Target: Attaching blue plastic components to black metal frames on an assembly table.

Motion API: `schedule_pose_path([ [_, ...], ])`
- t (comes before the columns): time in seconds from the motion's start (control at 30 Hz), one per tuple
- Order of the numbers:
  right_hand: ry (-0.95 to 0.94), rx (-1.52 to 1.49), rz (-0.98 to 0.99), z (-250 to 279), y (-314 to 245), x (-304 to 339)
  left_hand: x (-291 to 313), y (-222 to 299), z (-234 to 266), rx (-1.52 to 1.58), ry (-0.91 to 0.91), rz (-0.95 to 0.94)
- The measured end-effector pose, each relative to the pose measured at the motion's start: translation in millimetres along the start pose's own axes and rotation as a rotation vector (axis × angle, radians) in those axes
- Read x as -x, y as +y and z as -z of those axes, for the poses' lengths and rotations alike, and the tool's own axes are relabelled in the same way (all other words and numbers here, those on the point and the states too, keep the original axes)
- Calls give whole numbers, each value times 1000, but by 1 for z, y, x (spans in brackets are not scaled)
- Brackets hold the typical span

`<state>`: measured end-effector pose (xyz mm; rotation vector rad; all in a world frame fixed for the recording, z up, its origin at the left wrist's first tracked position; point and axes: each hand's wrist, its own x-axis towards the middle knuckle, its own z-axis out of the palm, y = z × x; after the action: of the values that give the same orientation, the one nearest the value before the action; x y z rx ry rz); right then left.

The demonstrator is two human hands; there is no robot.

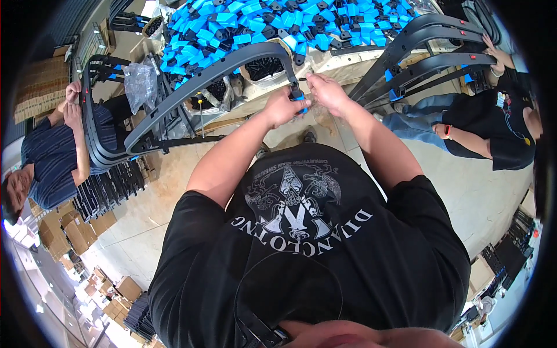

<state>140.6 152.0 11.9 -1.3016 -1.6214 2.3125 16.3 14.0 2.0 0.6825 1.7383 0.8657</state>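
Note:
My left hand (282, 109) is closed around a blue-and-black plastic end piece (299, 98) at the lower end of a black curved frame (217, 68). The frame arches up from the left and bends down into that hand. Close by on the right, my right hand (328, 94) has its thumb and fingers pinched together near the same end. What it pinches, if anything, is too small to make out. Just beyond both hands sits a bag of small black parts (264, 68).
A heap of blue and black plastic pieces (243, 23) covers the table ahead. A screwdriver (200, 102) and clear plastic bag (141, 86) are at left. One person (55, 151) holds a frame at left; another (481, 124) stands at right, near more black frames (432, 62).

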Motion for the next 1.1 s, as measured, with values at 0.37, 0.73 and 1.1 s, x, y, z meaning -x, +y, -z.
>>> schedule_pose_path([
  [0.37, -52, -64, -49, 4, -11, 2, -16, -6, -6, 119, 53, 91],
  [0.73, -357, -173, -213, 7, -8, -23, -9, -3, -1, 517, -4, 79],
  [1.1, -31, 657, 108, -3, -8, -34, -5, -13, -2, 702, -12, 117],
])
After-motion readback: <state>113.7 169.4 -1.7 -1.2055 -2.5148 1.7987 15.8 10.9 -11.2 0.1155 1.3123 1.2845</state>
